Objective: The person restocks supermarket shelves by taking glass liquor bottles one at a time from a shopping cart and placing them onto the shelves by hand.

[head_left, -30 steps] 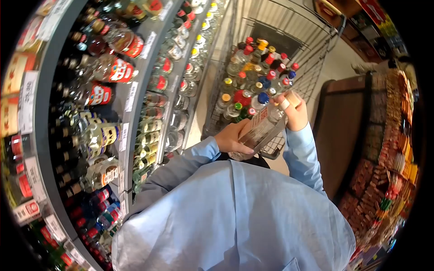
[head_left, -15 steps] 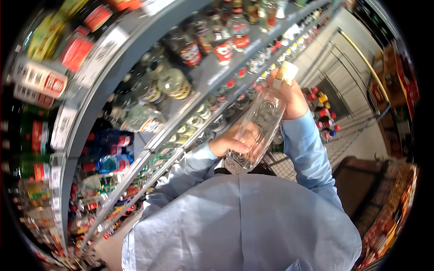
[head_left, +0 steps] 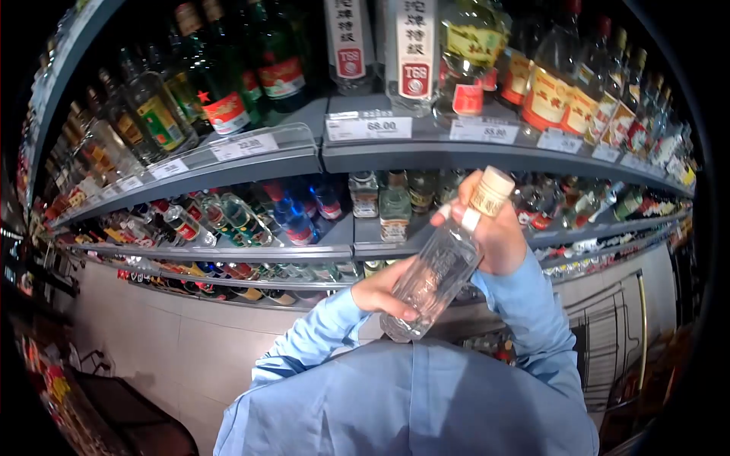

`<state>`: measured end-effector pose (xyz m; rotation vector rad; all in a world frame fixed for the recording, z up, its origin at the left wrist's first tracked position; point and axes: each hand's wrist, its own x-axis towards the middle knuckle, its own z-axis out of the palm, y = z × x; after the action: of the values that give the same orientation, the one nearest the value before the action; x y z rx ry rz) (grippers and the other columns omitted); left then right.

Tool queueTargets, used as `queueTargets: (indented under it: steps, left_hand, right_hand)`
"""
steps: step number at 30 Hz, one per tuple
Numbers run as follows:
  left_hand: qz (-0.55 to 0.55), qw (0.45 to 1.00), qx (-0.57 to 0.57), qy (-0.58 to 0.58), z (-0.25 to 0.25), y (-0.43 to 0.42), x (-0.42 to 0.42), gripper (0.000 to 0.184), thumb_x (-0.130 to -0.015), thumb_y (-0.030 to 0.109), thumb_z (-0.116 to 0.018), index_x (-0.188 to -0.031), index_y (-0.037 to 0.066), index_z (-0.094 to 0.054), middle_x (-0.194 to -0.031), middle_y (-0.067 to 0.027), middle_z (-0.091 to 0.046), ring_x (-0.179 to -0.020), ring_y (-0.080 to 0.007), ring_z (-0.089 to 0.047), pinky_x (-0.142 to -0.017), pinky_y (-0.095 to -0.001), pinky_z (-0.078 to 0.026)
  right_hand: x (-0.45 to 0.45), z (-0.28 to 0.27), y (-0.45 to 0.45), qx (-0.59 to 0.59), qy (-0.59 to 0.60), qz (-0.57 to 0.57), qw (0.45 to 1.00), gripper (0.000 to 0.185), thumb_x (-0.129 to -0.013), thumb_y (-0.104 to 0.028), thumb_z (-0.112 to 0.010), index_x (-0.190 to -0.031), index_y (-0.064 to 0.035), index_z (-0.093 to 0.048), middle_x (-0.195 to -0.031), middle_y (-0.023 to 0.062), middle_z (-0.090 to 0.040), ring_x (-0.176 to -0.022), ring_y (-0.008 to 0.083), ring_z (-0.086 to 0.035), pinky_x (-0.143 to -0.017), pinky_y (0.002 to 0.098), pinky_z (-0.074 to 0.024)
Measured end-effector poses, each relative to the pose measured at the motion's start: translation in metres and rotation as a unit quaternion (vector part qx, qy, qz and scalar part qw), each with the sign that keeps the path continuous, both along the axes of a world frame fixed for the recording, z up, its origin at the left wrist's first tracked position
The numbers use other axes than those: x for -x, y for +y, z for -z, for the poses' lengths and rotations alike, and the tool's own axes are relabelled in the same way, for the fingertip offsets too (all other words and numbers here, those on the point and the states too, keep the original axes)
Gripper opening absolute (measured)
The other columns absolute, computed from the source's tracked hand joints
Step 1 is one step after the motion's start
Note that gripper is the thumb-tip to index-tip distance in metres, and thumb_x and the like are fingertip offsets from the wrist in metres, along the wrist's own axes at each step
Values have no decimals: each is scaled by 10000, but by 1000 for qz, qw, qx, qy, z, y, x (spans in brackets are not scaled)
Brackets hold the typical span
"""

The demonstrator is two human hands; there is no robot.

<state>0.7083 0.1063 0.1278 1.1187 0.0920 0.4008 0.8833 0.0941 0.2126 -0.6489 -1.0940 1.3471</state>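
A clear glass bottle [head_left: 435, 281] with a cream cap is held tilted in front of my chest, its cap end up and to the right. My left hand [head_left: 386, 292] wraps round the lower part, thumb across the glass. Round the neck, just below the cap, my right hand [head_left: 490, 228] is closed. Beyond the bottle, shelves hold many bottles. On the upper one stand two clear bottles with white labels, one of them a tall bottle [head_left: 414, 57] above the price tags.
Price tags line the upper shelf edge [head_left: 395, 156]. Blue bottles [head_left: 293, 216] stand on the shelf below. A wire shopping cart [head_left: 608, 342] is at the right. Tiled floor [head_left: 167, 334] and a dark display stand [head_left: 122, 410] lie at the left.
The view has swung from the cart round to face the shelves, so the cart now shows at the right edge. The bottle stays in both hands and has been turned, its printed side no longer showing.
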Motion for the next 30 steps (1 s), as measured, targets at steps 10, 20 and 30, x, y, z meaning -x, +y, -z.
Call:
queueTargets:
  steps: [10,20,30]
  left_hand:
    - [-429,781,-434,133,-3,-46,2,866,-562,238,-791,-1277,30,-347,-1248,-164,-434,-1123,-310,-459,-935,-389,-377]
    - [-549,467,-693,0,-115,-16,14,813,-479,160,-751,-1225,55,-446,-1174,-159,-473,-1032,-341,-485,-861,-422,-390]
    - [-554,495,-667,55,-190,90,56,948,-583,216,-759,-1367,92,-241,-1117,-178,-536,-1012,-333,-530,-848,-371,-445]
  right_hand:
    - [0,-2,-31,-276,-160,25,947,235,-728,125,-544,-825,-50,-419,-785,108,-578,-765,175,-594,-694,299,-480]
    - [18,-89,-44,-579,-103,112,801,363,-823,-254,-624,-895,-88,-309,-772,116,-619,-797,230,-542,-778,446,-437]
    - [87,-163,55,-594,-156,241,752,131,-815,-19,-589,-901,2,-492,-822,122,-595,-811,195,-621,-737,303,-502]
